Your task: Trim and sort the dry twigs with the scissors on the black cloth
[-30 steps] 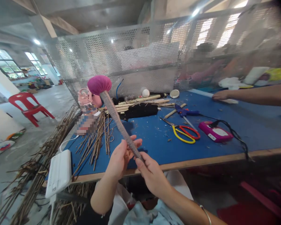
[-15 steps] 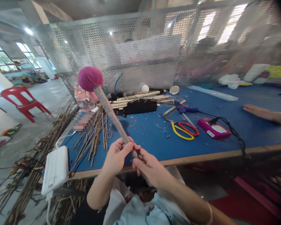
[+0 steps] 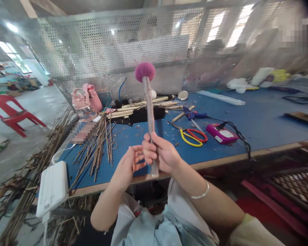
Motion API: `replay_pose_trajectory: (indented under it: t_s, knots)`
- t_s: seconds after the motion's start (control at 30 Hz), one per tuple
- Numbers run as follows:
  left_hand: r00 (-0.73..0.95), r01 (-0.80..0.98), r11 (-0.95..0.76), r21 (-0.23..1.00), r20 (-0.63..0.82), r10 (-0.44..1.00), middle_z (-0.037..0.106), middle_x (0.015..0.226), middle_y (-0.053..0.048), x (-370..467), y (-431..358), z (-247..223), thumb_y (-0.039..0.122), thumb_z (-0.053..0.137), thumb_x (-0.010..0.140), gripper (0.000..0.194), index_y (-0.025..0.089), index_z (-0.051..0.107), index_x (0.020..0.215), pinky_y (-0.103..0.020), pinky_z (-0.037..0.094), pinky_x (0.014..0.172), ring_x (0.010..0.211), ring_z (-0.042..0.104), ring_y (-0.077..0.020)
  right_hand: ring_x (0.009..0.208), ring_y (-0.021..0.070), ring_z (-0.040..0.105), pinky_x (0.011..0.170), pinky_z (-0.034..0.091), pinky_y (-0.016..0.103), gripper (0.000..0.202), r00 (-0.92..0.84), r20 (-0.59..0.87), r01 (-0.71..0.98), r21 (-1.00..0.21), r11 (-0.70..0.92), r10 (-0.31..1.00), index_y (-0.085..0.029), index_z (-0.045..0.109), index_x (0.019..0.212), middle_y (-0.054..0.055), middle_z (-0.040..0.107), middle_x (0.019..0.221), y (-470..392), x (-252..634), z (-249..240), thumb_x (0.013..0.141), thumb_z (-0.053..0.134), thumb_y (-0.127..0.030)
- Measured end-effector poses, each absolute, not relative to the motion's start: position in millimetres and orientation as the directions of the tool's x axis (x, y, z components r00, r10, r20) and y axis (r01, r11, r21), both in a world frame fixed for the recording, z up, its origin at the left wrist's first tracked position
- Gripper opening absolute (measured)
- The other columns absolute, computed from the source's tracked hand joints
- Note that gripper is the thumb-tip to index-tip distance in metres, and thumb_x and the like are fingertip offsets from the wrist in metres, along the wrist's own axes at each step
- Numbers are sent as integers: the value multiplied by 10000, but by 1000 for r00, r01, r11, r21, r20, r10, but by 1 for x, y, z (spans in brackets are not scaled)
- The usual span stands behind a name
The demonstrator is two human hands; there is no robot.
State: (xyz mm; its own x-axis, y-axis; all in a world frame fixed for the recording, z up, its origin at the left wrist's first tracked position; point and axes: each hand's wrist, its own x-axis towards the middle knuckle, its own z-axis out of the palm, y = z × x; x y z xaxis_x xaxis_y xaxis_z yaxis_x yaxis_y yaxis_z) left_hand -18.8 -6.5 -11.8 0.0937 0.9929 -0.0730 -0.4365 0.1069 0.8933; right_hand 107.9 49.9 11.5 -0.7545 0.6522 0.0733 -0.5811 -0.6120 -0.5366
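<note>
At the near edge, the right hand (image 3: 164, 154) grips the grey stick (image 3: 150, 112) low down and upright, maybe so nothing rubs its pink ball (image 3: 145, 71). The left hand (image 3: 128, 165) is loosely open just beside it. Thin twigs (image 3: 92, 158) lie left. Farther right, scissors (image 3: 183, 137) lie handles near, likely easy to grab. Far left stands a bottle (image 3: 94, 99).

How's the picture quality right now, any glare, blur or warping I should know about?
Head view: bright glare at the upper-right windows and the ceiling light at upper left; the perforated screen looks hazy, the background behind it soft; the table edge slants, possibly from wide-angle stretch; the scissors and wrapped stick are clear enough to make out.
</note>
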Motion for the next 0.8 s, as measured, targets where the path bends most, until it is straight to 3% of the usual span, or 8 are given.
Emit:
replay_pose_trajectory:
  t_s: [0.07,0.17,0.3,0.4,0.5,0.67,0.8]
  knots:
    - [134,-379,181,907,-140,981,673,830,-89,-17,-12,-16,628,384,817,551,131,616,877,-281,478,693,770,629,-170,431,54,418,594,515,241,236,-707,73,-612,-562,-557,703,-191,449,801,-85,390,538,66,108,23,953,329,-325]
    - [267,-357,226,907,-132,955,675,768,-100,-10,-19,-17,647,369,812,594,114,629,829,-282,464,674,724,630,-177,431,45,427,787,503,312,246,-666,84,-635,-584,-505,741,-189,440,773,-91,393,530,75,107,27,957,316,-296]
    - [311,-342,195,919,-85,947,639,636,-58,0,-18,-16,569,530,778,465,116,625,731,-258,450,615,610,604,-150,418,40,409,832,482,327,182,-636,94,-628,-640,-443,766,-192,435,766,-101,408,526,68,103,18,911,436,-302]
    - [189,-264,131,956,-82,979,559,499,1,4,-14,-18,494,591,765,398,135,570,594,-232,420,546,488,530,-108,407,34,372,824,481,320,190,-608,83,-625,-664,-411,790,-195,425,760,-111,398,523,64,98,14,872,510,-323]
    - [67,-171,68,983,-57,996,560,486,0,6,-14,-21,449,611,766,389,133,560,544,-215,401,543,487,509,-93,395,33,323,794,489,304,202,-606,94,-641,-645,-415,790,-201,418,767,-117,363,523,64,96,14,872,507,-349]
    - [336,-509,224,831,-48,941,644,583,-49,7,-19,-24,512,597,757,385,132,648,726,-254,455,570,561,617,-156,378,37,251,764,491,278,265,-703,165,-651,-542,-531,692,-210,427,775,-111,269,527,61,96,22,951,324,-379]
    - [443,-638,302,708,17,896,664,606,-60,9,-21,-33,515,634,726,400,132,671,833,-261,480,565,584,652,-180,362,37,195,754,493,273,340,-765,142,-611,-467,-639,628,-212,417,762,-114,223,514,57,94,23,967,240,-417]
